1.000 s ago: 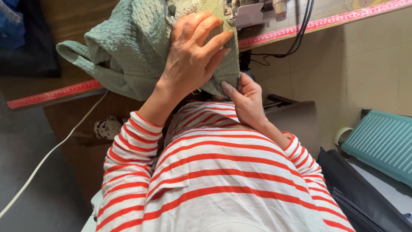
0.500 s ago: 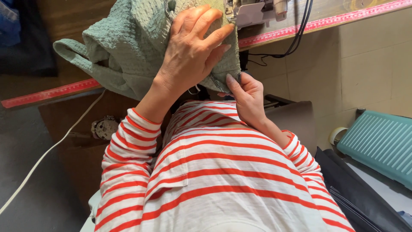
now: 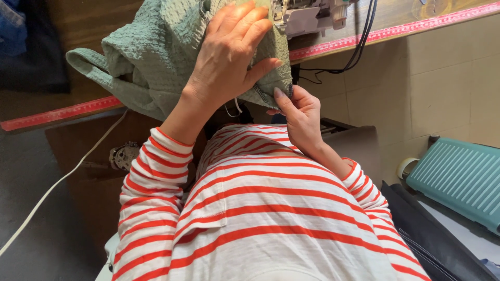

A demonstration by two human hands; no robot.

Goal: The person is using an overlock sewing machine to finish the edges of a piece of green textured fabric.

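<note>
The green cloth (image 3: 156,57) lies bunched on the table (image 3: 62,112) at about eleven o'clock in the view, its near edge spilling over the table's front toward the person. The left hand (image 3: 229,57) rests flat on it, fingers spread and pressing, not closed round anything. The right hand (image 3: 299,112), at about one o'clock from the striped shirt (image 3: 260,208), pinches the cloth's stitched hem between thumb and fingers. A sewing machine (image 3: 307,13) stands at twelve o'clock, just beyond the left fingertips. The cloth looks light, soft and puckered, so it will likely slump and fold wherever unsupported; the stitched hem is the firmest place to grip, with a flat palm steadying the bulk.
</note>
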